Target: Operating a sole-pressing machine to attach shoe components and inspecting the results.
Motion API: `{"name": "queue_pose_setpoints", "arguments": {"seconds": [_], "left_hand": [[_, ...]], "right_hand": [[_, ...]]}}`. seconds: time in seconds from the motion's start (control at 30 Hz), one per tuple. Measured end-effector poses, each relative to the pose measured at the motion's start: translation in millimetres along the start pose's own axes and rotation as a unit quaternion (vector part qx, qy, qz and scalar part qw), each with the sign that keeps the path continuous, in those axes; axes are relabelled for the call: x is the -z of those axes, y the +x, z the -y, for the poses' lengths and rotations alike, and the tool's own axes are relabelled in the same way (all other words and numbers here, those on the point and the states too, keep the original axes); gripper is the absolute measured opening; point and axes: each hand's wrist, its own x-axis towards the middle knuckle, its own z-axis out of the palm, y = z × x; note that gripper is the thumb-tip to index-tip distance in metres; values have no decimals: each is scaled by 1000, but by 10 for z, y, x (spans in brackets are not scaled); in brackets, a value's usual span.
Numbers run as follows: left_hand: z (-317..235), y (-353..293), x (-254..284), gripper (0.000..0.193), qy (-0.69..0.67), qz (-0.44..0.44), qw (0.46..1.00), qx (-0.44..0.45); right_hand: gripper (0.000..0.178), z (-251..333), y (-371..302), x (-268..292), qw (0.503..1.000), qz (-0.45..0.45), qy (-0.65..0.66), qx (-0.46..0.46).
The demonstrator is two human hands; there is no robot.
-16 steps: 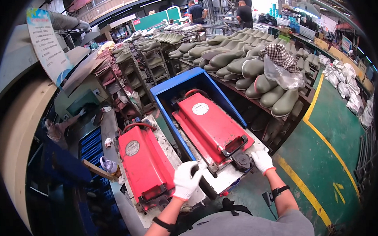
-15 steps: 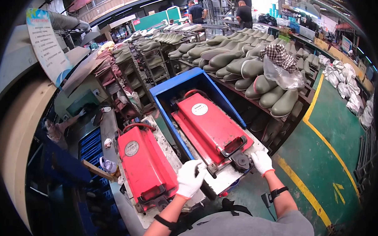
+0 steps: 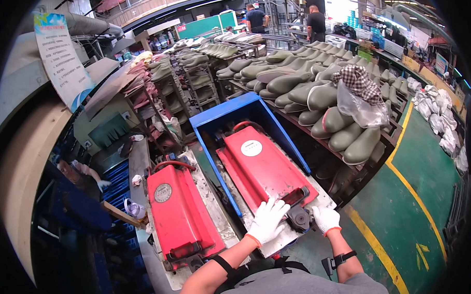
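Showing its back, the left hand (image 3: 268,219) in a white knit glove with an orange cuff has its fingers extended and loosely spread beside the black handle (image 3: 301,198) of a red metal box-shaped machine (image 3: 262,169); whether it touches cannot be told. This machine sits on a scuffed white metal base plate (image 3: 288,239), inside a blue metal hood (image 3: 228,108) at the plate's far end. The right hand (image 3: 326,218), gloved alike, is partly curled at the plate's near right corner, near a round black knob (image 3: 299,218); its grip is unclear. Left of the plate's left edge stands a second red machine (image 3: 180,213).
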Motion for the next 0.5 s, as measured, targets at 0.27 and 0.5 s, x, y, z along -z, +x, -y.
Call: {"name": "queue_pose_setpoints", "arguments": {"seconds": [0.27, 0.5], "left_hand": [[42, 190, -320, 74, 24, -24, 999, 2], [111, 262, -428, 66, 25, -60, 998, -25]], "right_hand": [[50, -66, 199, 73, 996, 49, 27, 74], [55, -52, 218, 81, 995, 81, 51, 39]]}}
